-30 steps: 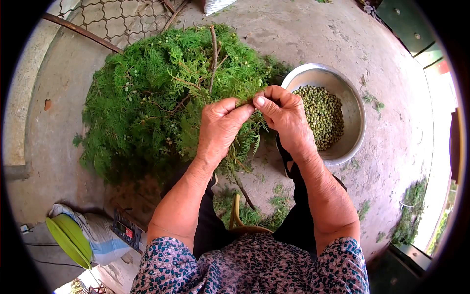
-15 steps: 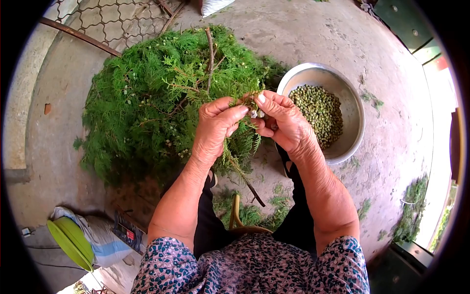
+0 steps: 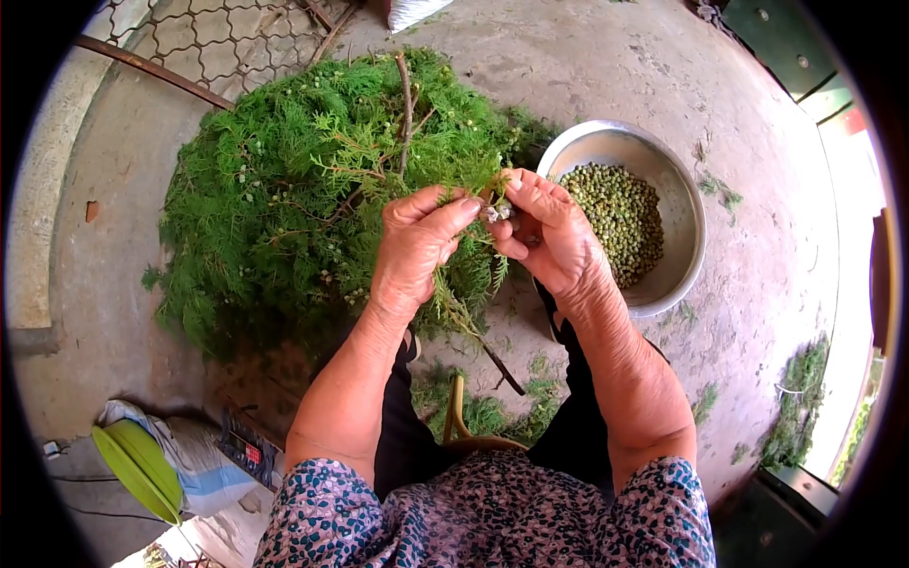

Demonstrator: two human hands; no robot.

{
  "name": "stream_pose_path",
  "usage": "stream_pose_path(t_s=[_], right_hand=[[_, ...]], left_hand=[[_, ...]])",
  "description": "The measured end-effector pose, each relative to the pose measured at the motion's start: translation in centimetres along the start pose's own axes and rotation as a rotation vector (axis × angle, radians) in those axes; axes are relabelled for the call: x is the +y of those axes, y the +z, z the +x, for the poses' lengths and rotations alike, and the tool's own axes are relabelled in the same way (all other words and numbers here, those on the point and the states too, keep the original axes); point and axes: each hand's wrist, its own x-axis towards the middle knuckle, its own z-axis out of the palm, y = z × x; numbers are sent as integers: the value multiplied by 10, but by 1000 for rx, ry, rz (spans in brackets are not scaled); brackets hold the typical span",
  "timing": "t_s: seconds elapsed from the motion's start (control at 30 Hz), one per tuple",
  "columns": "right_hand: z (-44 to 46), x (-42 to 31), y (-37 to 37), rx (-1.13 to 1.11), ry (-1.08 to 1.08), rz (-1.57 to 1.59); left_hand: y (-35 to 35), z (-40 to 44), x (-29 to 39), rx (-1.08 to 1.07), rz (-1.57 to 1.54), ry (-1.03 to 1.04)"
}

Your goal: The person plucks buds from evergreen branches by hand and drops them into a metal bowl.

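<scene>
My left hand [image 3: 417, 241] pinches a green sprig [image 3: 462, 320], whose brown stem hangs below the fingers towards the floor. Close on its right, my right hand [image 3: 561, 232] has thumb and fingers closed on small pale-green cones [image 3: 496, 213] at the sprig's tip. Under and beyond my left hand lies a big heap of green branches [image 3: 256, 199], with a bare brown stick [image 3: 407, 114] standing out of it. A metal bowl [image 3: 689, 246] rests beside my right hand, partly filled with round green cones [image 3: 620, 218].
A lime-green basin [image 3: 137, 469] and a grey-blue sack [image 3: 213, 473] lie at the lower left. Wire mesh [image 3: 218, 38] and a rusty bar [image 3: 151, 68] cross the upper left. Loose sprigs [image 3: 798, 407] lie along the right. A white sack [image 3: 412, 11] shows at the top.
My hands have shifted slightly left and my right fingers have spread somewhat around the cones, which now show between both hands. The sprig's stem has swung to the right.
</scene>
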Motion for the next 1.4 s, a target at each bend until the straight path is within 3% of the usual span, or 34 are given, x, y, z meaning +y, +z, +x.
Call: stream_pose_path(t_s=[0.37, 0.5, 0.63, 0.7, 0.93, 1.0, 1.23, 1.4], right_hand=[[0, 6, 1, -98, -91, -108], [0, 11, 7, -12, -191, -264], [0, 10, 4, 15, -117, -256], [0, 10, 4, -65, -51, -89], [-3, 3, 3, -67, 28, 18], [4, -4, -8, -208, 13, 170], [-6, -48, -57, 570, -219, -55], [-17, -69, -90, 897, -333, -144]], left_hand=[[-2, 3, -6, 64, 26, 60], [8, 0, -5, 86, 128, 139], [4, 1, -5, 69, 26, 7], [2, 1, -2, 49, -27, -21], [-2, 0, 1, -19, -166, -97], [-10, 5, 0, -102, -270, -133], [-18, 6, -3, -76, -173, -8], [-19, 8, 1, -74, -140, 30]])
